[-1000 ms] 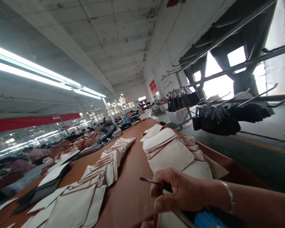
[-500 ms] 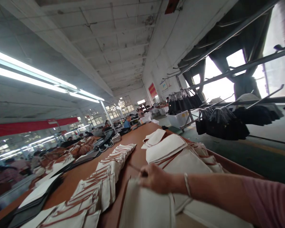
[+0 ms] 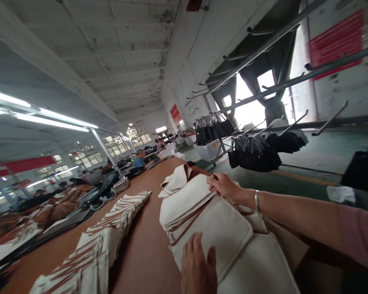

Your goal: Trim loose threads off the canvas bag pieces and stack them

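My left hand [image 3: 198, 265] lies on the near part of a cream-white bag panel [image 3: 211, 232], its fingers stretched out. Farther along the same pile, my right hand [image 3: 225, 188] is closed around a thin dark tool [image 3: 214, 176]; its kind is not clear, as the fingers hide most of it. That hand is at the right edge of the pile, where another cream flap piece [image 3: 187, 200] lies just to its left. The pieces have brown edges and overlap one another on the brown table.
A long row of cream pieces [image 3: 110, 232] stands fanned on the brown table [image 3: 147, 241]. Black bags [image 3: 254, 153] hang from a metal rack at the right. Beyond the table's far left side sits a person in blue [image 3: 139, 160]. Brown and cream goods [image 3: 46, 208] are heaped at left.
The view has swung right. My right hand has moved from a near cream piece to the pile's right edge, still with the dark tool. My left hand has come into view on the panel.
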Demonstrator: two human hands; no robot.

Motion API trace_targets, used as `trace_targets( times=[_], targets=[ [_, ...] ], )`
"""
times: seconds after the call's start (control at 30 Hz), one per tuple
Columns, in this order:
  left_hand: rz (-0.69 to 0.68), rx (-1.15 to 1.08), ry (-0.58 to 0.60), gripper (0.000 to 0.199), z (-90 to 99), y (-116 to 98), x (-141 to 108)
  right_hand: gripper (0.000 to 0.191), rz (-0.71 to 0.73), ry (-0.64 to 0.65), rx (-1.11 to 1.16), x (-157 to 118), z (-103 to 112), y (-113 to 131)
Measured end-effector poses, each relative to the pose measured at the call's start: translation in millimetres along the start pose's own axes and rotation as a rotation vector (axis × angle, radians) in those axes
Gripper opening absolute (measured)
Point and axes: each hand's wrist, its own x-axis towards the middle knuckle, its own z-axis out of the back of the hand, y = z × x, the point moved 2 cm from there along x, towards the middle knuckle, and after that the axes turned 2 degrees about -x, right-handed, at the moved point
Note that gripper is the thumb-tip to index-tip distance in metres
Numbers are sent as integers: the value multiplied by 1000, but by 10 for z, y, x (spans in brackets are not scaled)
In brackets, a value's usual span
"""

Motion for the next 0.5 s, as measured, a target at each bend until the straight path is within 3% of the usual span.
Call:
trace_targets(
  times=[0.1,0.2,0.33,0.43,0.5],
  targets=[
    [-16,146,-6,35,-347,-126,703,32,-9,25,31,-231,278,-166],
    [-10,185,-16,22,-559,-268,1054,36,-46,37,66,-354,546,-259],
    [20,229,-92,30,-630,-412,1164,34,-90,58,105,-444,721,-388],
    [33,238,-57,12,-673,-452,1170,32,-105,71,139,-489,728,-487],
    [41,231,-14,10,-715,-461,1164,32,-125,77,159,-535,723,-547]
  ],
)
